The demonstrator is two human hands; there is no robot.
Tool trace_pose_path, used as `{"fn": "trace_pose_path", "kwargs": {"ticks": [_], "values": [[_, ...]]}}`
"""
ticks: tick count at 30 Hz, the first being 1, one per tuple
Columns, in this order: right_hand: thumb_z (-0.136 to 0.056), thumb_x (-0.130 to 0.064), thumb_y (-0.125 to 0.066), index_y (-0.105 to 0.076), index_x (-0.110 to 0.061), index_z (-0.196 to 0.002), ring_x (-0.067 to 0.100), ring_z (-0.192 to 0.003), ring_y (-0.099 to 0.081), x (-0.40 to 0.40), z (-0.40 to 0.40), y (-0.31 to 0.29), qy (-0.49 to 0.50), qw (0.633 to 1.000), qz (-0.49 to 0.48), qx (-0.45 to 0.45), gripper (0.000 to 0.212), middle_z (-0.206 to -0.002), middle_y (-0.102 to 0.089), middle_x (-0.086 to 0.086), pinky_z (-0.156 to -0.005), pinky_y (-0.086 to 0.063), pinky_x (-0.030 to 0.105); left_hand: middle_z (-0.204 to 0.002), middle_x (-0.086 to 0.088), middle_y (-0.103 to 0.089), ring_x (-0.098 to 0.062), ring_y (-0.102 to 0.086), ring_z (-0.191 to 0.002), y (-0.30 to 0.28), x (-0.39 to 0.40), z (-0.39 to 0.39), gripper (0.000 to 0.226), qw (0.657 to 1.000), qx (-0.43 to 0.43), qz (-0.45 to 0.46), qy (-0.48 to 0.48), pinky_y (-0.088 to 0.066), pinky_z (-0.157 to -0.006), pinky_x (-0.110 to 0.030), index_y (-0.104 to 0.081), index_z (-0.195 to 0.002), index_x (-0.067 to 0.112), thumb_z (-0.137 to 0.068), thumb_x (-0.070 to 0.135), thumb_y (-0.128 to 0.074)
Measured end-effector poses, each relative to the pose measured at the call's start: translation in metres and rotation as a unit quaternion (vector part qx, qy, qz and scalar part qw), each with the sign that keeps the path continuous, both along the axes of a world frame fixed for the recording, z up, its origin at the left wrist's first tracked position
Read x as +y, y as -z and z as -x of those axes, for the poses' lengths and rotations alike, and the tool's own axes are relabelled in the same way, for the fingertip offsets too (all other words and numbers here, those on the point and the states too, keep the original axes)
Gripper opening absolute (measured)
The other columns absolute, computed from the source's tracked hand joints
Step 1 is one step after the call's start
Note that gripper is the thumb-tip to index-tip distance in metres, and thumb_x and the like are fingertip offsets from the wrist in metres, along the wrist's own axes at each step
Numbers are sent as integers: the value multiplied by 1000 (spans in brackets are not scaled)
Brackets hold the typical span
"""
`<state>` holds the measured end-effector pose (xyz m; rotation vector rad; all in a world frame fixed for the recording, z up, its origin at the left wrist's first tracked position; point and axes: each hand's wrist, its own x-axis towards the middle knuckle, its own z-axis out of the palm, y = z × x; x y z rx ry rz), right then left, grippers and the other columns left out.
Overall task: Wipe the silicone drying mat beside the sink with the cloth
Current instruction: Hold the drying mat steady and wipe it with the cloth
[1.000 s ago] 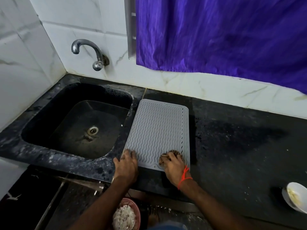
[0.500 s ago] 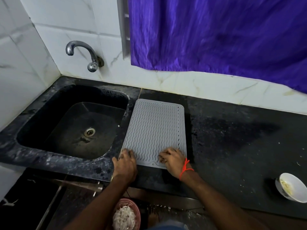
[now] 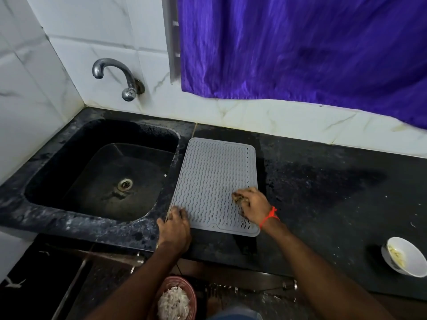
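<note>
Right hand (image 3: 251, 203) grips crumpled cloth (image 3: 239, 198) on wavy-ribbed grey mat (image 3: 212, 179).

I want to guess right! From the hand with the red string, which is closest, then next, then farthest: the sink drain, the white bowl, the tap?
From the right hand:
1. Sink drain, to its left in the basin.
2. White bowl, off to its right near the counter's edge.
3. Tap, up on the wall at the back left.

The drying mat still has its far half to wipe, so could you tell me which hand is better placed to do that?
The right hand, most likely: it already grips the cloth on the mat near its right edge. The left hand presses the mat's near left corner, steadying it.
</note>
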<state>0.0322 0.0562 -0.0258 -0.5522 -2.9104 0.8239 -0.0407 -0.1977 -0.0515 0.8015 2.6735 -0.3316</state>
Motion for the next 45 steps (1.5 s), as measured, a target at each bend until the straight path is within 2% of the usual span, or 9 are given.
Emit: {"fn": "trace_pose_path", "kwargs": {"ticks": [6,10,16,19,23,29,36,41,45], "values": [[-89,-4,-48,-52,-18,-135,29,-125,-48,-20,12,26,-33,991,-72,-106,48,-135,-48,7,-111,-38,39,-162,-24,-7,-35,-23,-148,-2,2,-3,66,1000,9,9,3,-27,-110,-61,-5,-156,3,-101,26,-32],[-91,-20,-48,-53,-23,-128,31,-122,-44,-46,-15,41,-29,982,-164,-91,38,-132,-47,5,-106,-40,46,-161,-24,-8,-35,-25,-147,-3,2,-4,66,1000,10,10,5,-28,-110,-60,-5,-156,3,-101,26,-34],[-77,-14,-45,-76,-23,-92,13,-97,-63,-44,-61,26,-134,990,-17,-42,35,-102,-67,-3,-93,-51,29,-159,-23,-15,-35,-30,-143,0,3,-2,67,1000,13,2,2,-29,-109,-60,-10,-156,3,-99,27,-36],[-77,-9,-59,-78,-24,-81,-1,-83,-65,-22,-56,13,-36,994,76,-64,25,-94,-74,-11,-87,-56,24,-159,-24,-14,-36,-28,-145,1,2,-2,67,1000,7,1,0,-29,-109,-61,-9,-156,2,-99,25,-35],[-82,1,-57,-75,-15,-103,15,-101,-64,1,-47,13,90,993,13,74,33,-113,-67,3,-100,-48,27,-158,-22,-17,-36,-30,-143,-1,1,-1,66,1000,7,-5,-3,-30,-108,-60,-11,-155,3,-98,25,-35],[-85,-10,-50,-64,-23,-124,17,-126,-49,-15,-55,26,-24,991,-117,-66,44,-133,-55,-3,-103,-35,28,-155,-21,-21,-34,-35,-139,-4,0,-4,69,1000,20,9,2,-32,-105,-57,-12,-155,2,-96,28,-38],[-77,-14,-61,-78,-27,-75,1,-85,-68,3,-60,-8,-4,979,47,-196,21,-89,-76,-13,-90,-54,21,-153,-22,-23,-34,-39,-136,-10,3,-7,66,999,30,17,11,-32,-106,-57,-15,-154,1,-98,28,-36],[-80,-19,-61,-79,-26,-82,9,-91,-65,44,-34,-30,224,965,133,-32,19,-95,-77,-6,-88,-47,21,-146,-16,-35,-29,-53,-122,-16,1,2,61,1000,17,-9,9,-38,-102,-53,-27,-150,6,-97,31,-42],[-85,-22,-60,-76,-24,-92,10,-92,-62,55,-6,-33,269,949,161,41,18,-99,-75,-5,-83,-42,20,-140,-14,-44,-31,-60,-113,-22,4,12,42,999,-2,-39,-10,-44,-97,-47,-46,-136,11,-99,28,-37]]}}
